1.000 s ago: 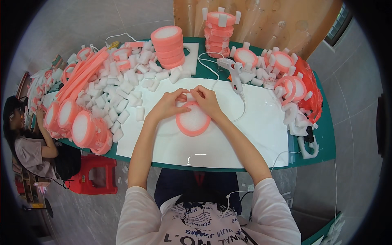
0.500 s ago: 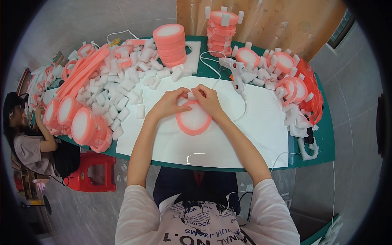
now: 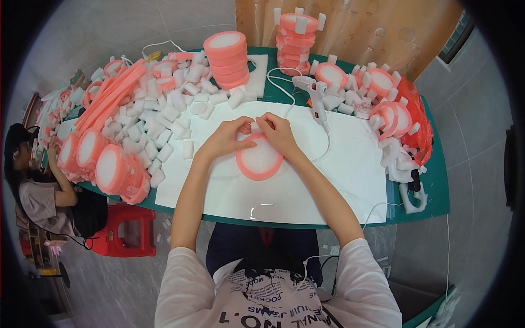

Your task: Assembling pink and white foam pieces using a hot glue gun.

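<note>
The left hand and right hand are both pinching a small white foam block against the round pink-rimmed foam disc on the table.

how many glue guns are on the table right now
1. The white glue gun lies on the table just beyond the right hand, beside the pink foam discs, its cord trailing off. Another could be hidden under the foam piles.

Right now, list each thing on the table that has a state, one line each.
pink foam ring: flat on the white sheet, both hands at its far edge.
left hand: pinching the rim.
right hand: pinching the rim.
glue gun: lying untouched, cord attached.
stack of pink discs: upright.
</note>
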Demonstrator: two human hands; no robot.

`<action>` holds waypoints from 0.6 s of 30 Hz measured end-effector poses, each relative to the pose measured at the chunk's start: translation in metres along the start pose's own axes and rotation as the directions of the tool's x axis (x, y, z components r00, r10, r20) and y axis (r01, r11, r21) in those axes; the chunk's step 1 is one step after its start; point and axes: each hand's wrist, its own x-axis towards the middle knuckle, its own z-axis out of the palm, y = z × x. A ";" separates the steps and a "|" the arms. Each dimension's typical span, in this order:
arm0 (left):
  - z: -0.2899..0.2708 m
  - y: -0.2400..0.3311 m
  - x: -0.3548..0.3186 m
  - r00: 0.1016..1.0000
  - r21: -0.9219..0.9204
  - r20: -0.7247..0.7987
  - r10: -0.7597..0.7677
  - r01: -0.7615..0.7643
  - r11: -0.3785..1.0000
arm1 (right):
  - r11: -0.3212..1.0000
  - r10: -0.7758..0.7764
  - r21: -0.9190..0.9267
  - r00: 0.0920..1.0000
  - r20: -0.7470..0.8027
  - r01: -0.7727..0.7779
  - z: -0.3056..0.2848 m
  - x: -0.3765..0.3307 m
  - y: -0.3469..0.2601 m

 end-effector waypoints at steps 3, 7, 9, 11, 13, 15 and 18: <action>0.000 0.000 0.000 1.000 0.004 -0.006 -0.001 0.001 1.000 | 1.000 0.003 0.002 1.000 0.004 -0.003 0.000 0.000 -0.001; 0.000 -0.002 0.000 1.000 0.014 0.008 -0.007 0.007 1.000 | 1.000 -0.014 -0.011 1.000 0.002 0.014 0.000 0.000 -0.001; 0.000 -0.001 0.000 1.000 0.008 0.008 -0.012 0.012 1.000 | 1.000 -0.014 -0.011 1.000 0.003 0.014 0.000 0.000 0.000; 0.000 -0.001 0.000 1.000 0.011 0.008 -0.010 0.009 1.000 | 1.000 -0.009 -0.007 1.000 0.003 0.009 0.000 -0.001 -0.001; 0.000 -0.001 0.000 1.000 0.013 0.007 -0.007 0.007 1.000 | 1.000 -0.014 -0.005 1.000 -0.001 0.014 0.001 -0.001 -0.001; 0.001 -0.001 0.000 1.000 -0.014 -0.001 0.006 -0.006 1.000 | 1.000 -0.018 -0.004 1.000 -0.006 0.018 0.001 -0.001 0.000; 0.000 0.000 0.000 1.000 -0.017 0.003 0.004 -0.004 1.000 | 1.000 -0.002 -0.011 1.000 0.002 0.002 0.000 -0.001 -0.002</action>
